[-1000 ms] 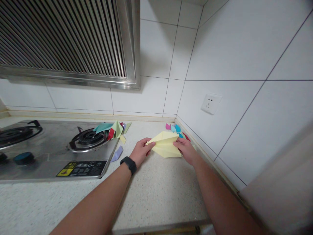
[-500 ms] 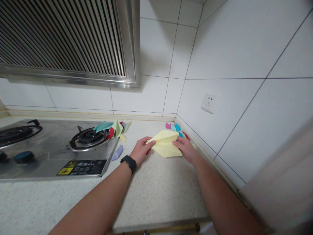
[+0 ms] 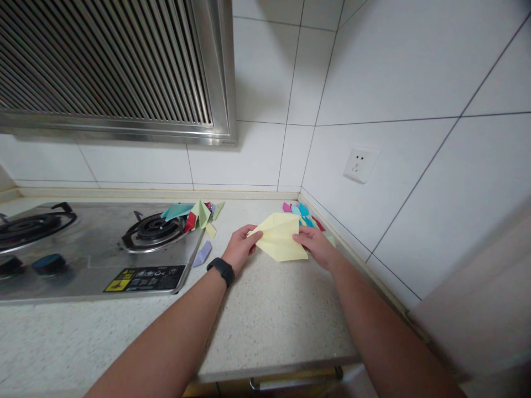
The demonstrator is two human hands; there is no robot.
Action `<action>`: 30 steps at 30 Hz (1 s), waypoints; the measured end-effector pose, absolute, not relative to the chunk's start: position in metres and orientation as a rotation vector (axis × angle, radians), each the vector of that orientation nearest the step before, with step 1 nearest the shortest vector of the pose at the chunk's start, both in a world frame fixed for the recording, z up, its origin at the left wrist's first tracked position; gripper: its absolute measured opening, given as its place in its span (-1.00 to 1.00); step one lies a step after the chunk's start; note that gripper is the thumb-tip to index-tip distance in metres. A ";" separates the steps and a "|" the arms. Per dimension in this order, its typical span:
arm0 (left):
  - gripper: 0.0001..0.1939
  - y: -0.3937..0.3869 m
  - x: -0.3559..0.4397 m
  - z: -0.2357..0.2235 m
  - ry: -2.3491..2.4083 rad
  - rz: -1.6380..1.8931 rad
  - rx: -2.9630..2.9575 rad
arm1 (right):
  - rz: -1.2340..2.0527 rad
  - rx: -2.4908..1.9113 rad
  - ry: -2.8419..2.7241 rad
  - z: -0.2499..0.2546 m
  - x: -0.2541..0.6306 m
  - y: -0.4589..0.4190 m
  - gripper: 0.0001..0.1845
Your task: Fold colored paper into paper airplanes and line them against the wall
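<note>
A pale yellow folded paper point(image 3: 279, 239) is held just above the speckled countertop point(image 3: 265, 320) near the corner. My left hand point(image 3: 240, 249), with a black watch on its wrist, pinches the paper's left tip between thumb and fingers. My right hand point(image 3: 316, 247) grips the paper's right edge with closed fingers. Behind the paper, against the wall, lies a small heap of pink, blue and red folded papers point(image 3: 302, 213).
A steel gas stove point(image 3: 83, 249) fills the left of the counter, with several coloured folded papers point(image 3: 194, 213) on and beside its right burner and a lilac piece point(image 3: 203, 254) on the counter. A range hood point(image 3: 112, 66) hangs above. A wall socket point(image 3: 360, 164) is on the right wall.
Both hands and the yellow paper have shifted slightly away, and the paper looks flatter. The view has tilted down a little, showing a drawer handle below the counter edge.
</note>
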State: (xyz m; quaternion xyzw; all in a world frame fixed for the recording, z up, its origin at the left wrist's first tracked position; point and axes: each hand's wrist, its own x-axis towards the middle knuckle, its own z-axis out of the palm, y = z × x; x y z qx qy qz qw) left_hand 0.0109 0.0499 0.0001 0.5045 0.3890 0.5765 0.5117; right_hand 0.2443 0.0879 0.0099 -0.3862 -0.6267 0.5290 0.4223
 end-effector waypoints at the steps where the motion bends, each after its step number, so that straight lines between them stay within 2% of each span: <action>1: -0.61 0.050 0.011 0.000 0.939 1.389 1.205 | 1.320 -0.969 -1.574 0.009 0.244 0.089 -0.66; 13: -0.63 0.052 0.009 -0.004 0.944 1.410 1.282 | 1.254 -0.972 -1.628 0.003 0.246 0.094 -0.75; 30: -0.62 0.055 0.006 -0.006 1.022 1.395 1.412 | 1.249 -1.140 -1.661 0.007 0.245 0.091 -0.73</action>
